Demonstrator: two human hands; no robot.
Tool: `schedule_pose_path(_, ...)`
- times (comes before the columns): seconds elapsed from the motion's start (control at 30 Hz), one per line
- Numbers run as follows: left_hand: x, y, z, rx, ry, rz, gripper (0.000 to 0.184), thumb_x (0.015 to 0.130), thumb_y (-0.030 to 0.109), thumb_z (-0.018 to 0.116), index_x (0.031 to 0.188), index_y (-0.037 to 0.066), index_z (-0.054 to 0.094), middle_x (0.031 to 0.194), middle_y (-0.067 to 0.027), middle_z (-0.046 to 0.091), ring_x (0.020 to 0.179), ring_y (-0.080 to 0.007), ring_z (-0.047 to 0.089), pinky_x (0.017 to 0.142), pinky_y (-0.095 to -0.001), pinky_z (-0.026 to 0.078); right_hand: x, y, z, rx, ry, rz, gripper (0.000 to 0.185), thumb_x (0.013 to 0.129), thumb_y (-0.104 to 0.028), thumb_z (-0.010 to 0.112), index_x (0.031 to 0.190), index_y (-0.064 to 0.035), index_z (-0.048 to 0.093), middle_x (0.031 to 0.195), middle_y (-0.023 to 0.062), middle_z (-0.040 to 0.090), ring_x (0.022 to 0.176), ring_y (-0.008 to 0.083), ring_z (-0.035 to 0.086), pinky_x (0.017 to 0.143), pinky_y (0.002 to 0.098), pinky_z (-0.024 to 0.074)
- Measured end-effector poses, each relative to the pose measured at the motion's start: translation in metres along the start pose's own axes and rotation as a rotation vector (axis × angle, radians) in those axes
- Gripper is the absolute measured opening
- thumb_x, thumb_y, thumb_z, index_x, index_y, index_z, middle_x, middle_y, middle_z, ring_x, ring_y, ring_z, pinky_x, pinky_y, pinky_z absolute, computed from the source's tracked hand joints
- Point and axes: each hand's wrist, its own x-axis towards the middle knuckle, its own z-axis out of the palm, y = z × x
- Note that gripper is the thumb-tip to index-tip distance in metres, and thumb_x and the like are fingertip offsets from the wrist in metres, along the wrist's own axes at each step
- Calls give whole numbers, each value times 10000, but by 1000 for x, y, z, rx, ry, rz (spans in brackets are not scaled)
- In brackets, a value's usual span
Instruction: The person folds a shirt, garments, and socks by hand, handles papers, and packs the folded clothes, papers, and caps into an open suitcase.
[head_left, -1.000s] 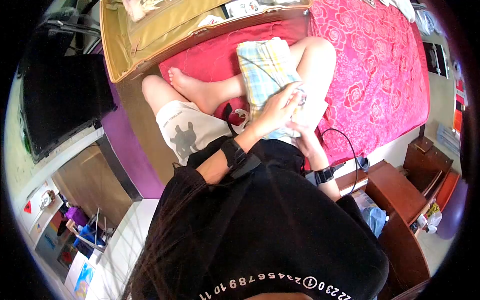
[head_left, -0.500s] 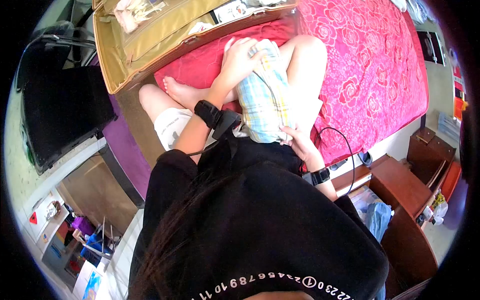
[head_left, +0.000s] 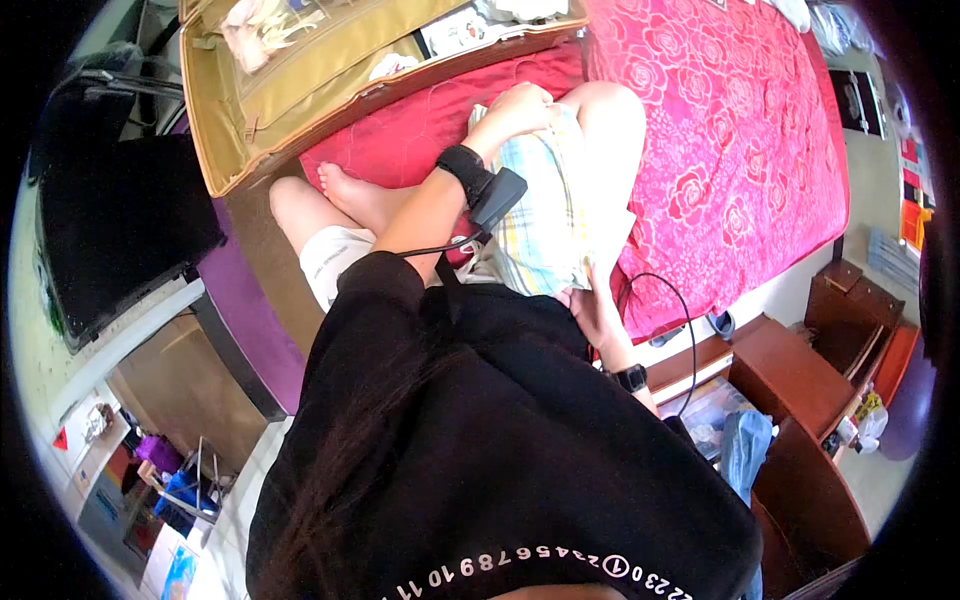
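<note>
Plaid cloth [head_left: 543, 205] across the lap, between the legs and partly over the right thigh. Long axis runs from waist out toward the suitcase [head_left: 215, 150], far end tilted slightly to the left. Near end lies by the black shirt [head_left: 520, 430], far end short of the suitcase's near wall. Left hand [head_left: 522, 108] at the far end, fingers curled closed on the cloth edge. Right hand [head_left: 592, 312] at the near end, touching the cloth's corner; fingers partly hidden, can't tell if gripping. Dark devices on both wrists. Suitcase open on the bed [head_left: 700, 180], beyond the legs. Black cable [head_left: 691, 325] loops just right of the right hand.
</note>
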Motion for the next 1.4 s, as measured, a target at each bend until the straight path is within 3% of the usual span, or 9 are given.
schedule_pose_path(0.23, 1, -6, -4, 54, -90, -90, 410, 844, 434, 506, 913, 78, 698, 926, -183, 666, 899, -347, 640, 796, -434, 488, -17, 23, 25, -872, -89, -271, 647, 808, -262, 698, 1275, 92, 422, 1235, 146, 524, 1121, 213, 492, 988, 321, 355)
schedule_pose_path(0.5, -90, -81, 4, -421, 319, -343, 428, 848, 391, 522, 860, -11, 669, 887, -241, 646, 840, -371, 643, 737, -440, 484, -10, 2, 85, -414, 302, -332, 525, 918, -282, 597, 1293, 40, 422, 1259, 111, 520, 1114, 190, 515, 921, 320, 416)
schedule_pose_path(0.6, -155, -137, 26, -589, 473, -480, 378, 868, 333, 545, 807, -23, 657, 803, -224, 647, 732, -329, 650, 649, -402, 471, 9, -1, 62, -403, 251, -457, 381, 932, -329, 568, 1036, 36, 603, 997, 92, 650, 871, 154, 612, 777, 273, 471)
schedule_pose_path(0.8, -239, -105, 45, -373, 621, -505, 420, 908, 314, 520, 748, -66, 600, 741, -209, 636, 688, -345, 616, 653, -401, 446, 15, -15, 59, -1630, 305, -973, 319, 941, -228, 513, 855, 71, 580, 701, 225, 609, 609, 312, 587, 571, 371, 432)
schedule_pose_path(0.9, -227, -107, 45, -475, 735, -428, 430, 920, 346, 502, 810, -57, 602, 830, -219, 644, 801, -365, 619, 724, -400, 452, 18, -18, 48, -1700, 402, -930, 302, 925, -205, 514, 819, 74, 558, 667, 279, 540, 591, 396, 549, 544, 413, 406)
schedule_pose_path(1.03, -226, -101, 47, -606, 624, -433, 578, 898, 454, 530, 1187, -41, 456, 1105, -239, 599, 1032, -342, 587, 885, -372, 443, -6, -32, 69, -1677, 496, -651, 408, 849, -253, 622, 1117, 36, 516, 728, 216, 606, 734, 380, 611, 676, 446, 470)
schedule_pose_path(1.17, -243, -99, 52, -643, 471, -301, 727, 865, 455, 595, 1329, -33, 318, 1265, -231, 489, 1188, -304, 488, 993, -346, 378, 1, -52, 73, -1805, 340, -1175, 598, 762, -188, 686, 1274, -8, 436, 1092, 222, 571, 1020, 360, 550, 864, 422, 452)
schedule_pose_path(1.27, -251, -89, 42, -819, 401, -369, 714, 846, 366, 653, 1342, -22, 318, 1266, -220, 478, 1221, -272, 448, 1015, -336, 352, 8, -69, 114, -1840, -5, -1139, 555, 746, -172, 684, 1245, -32, 484, 1150, 205, 554, 1100, 352, 515, 916, 412, 431)
schedule_pose_path(1.4, -250, -91, 48, -926, 501, -213, 595, 830, 209, 653, 1300, -12, 363, 1223, -176, 497, 1179, -238, 463, 985, -318, 373, 46, -73, 159, -1820, -492, -508, 547, 809, -335, 658, 1251, -47, 511, 1204, 183, 562, 1142, 350, 517, 977, 360, 410)
